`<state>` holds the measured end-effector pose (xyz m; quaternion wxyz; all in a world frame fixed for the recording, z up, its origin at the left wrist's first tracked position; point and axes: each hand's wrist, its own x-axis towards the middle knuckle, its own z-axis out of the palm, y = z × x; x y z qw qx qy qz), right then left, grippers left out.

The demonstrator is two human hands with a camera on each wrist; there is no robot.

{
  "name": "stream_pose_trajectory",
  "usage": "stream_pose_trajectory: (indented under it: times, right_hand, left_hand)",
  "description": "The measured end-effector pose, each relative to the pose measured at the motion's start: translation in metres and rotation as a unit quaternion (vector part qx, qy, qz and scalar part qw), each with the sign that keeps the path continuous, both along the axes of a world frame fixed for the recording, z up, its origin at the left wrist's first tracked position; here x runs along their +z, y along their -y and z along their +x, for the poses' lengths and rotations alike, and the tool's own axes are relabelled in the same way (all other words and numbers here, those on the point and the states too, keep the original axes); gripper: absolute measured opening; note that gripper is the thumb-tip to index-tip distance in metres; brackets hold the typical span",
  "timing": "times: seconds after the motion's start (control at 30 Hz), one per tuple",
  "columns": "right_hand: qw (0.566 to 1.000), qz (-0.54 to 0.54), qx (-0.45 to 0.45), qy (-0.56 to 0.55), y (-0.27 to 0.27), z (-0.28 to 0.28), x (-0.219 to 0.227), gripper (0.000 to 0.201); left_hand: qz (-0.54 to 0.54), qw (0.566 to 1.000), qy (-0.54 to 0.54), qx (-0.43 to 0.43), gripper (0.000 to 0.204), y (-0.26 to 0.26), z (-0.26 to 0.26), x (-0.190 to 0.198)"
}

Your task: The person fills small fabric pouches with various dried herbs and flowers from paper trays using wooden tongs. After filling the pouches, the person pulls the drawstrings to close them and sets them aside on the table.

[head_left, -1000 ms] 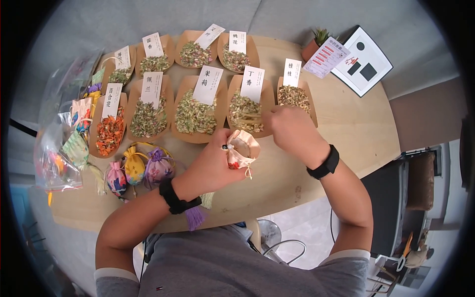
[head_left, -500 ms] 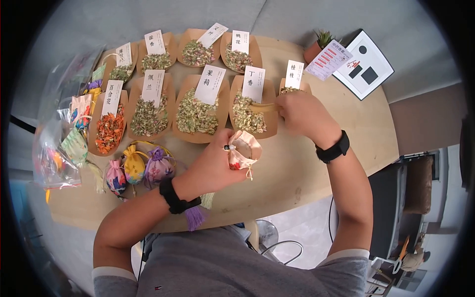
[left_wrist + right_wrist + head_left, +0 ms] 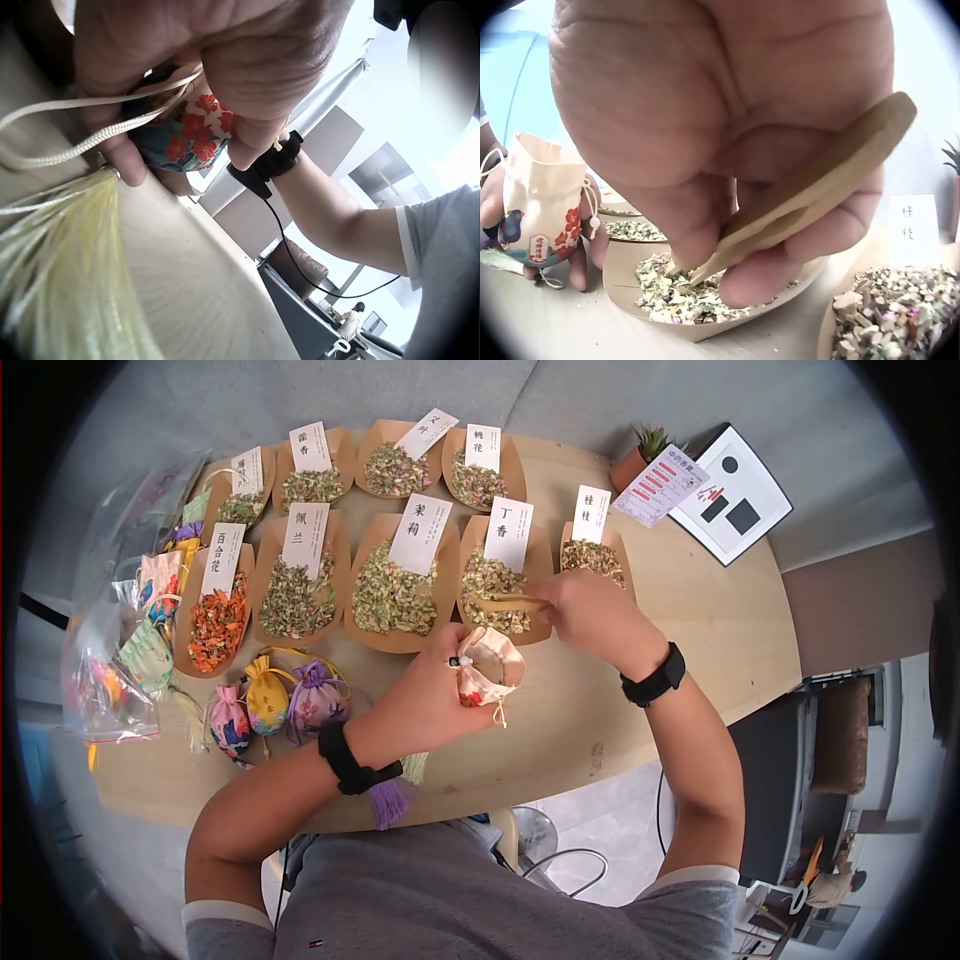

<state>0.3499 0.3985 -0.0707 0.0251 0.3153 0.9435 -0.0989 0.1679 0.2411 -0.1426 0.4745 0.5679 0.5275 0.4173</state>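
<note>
Right hand (image 3: 592, 622) pinches a wooden utensil (image 3: 508, 603) over a paper tray (image 3: 540, 567) in the head view, while the left hand (image 3: 412, 698) grips an open pouch (image 3: 486, 688) between that tray and the near edge of the table (image 3: 560, 735). From the left wrist, fingers wrap the pouch near a pale tassel (image 3: 71, 262); from the right, curled fingers clasp the utensil, tip among dried plant bits (image 3: 679, 304).

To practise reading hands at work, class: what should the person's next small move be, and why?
Probably to lift some dried plant mix towards the pouch: the right hand holds the wooden tool with its tip in the mix, and the left hand holds the pouch, mouth open, close to that tray.
</note>
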Motion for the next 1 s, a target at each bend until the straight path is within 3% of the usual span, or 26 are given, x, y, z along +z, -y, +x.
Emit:
stream_pose_trajectory:
  times: [0.13, 0.2, 0.43, 0.73, 0.77, 0.8, 0.87, 0.93, 1.0]
  right_hand:
    - [0.998, 0.06, 0.013, 0.002, 0.001, 0.002, -0.012, 0.032]
    - [0.994, 0.093, 0.039, -0.048, 0.001, 0.003, -0.014, 0.02]
    - [0.993, 0.087, 0.006, -0.078, -0.001, 0.018, 0.003, 0.024]
    - [0.993, 0.054, 0.0, -0.105, 0.037, 0.027, 0.083, 0.024]
    - [0.993, 0.046, 0.043, -0.098, 0.044, 0.025, 0.087, 0.023]
    - [0.991, 0.038, 0.086, -0.091, 0.05, 0.023, 0.089, 0.023]
    - [0.995, 0.023, 0.08, -0.054, 0.056, 0.024, 0.089, 0.023]
    - [0.99, -0.003, 0.074, -0.12, 0.051, 0.029, 0.083, 0.021]
    - [0.993, 0.022, 0.046, -0.107, 0.039, 0.026, 0.074, 0.019]
  left_hand:
    - [0.013, 1.0, -0.012, -0.003, 0.078, 0.0, 0.0, 0.0]
    - [0.014, 1.0, -0.027, -0.001, 0.079, 0.0, -0.001, -0.001]
    - [0.029, 0.998, -0.058, 0.003, 0.082, -0.001, -0.001, -0.003]
    - [0.017, 0.998, -0.06, 0.021, 0.082, -0.002, 0.002, -0.007]
    - [0.018, 0.998, -0.055, 0.025, 0.082, -0.002, 0.002, -0.008]
    - [0.018, 0.998, -0.056, 0.024, 0.082, -0.002, 0.002, -0.008]
    - [0.035, 0.997, -0.066, 0.012, 0.082, -0.003, 0.002, -0.008]
    - [0.018, 0.998, -0.064, 0.014, 0.082, -0.002, 0.001, 0.002]
    - [0.0, 0.998, -0.063, 0.019, 0.082, 0.001, 0.0, 0.004]
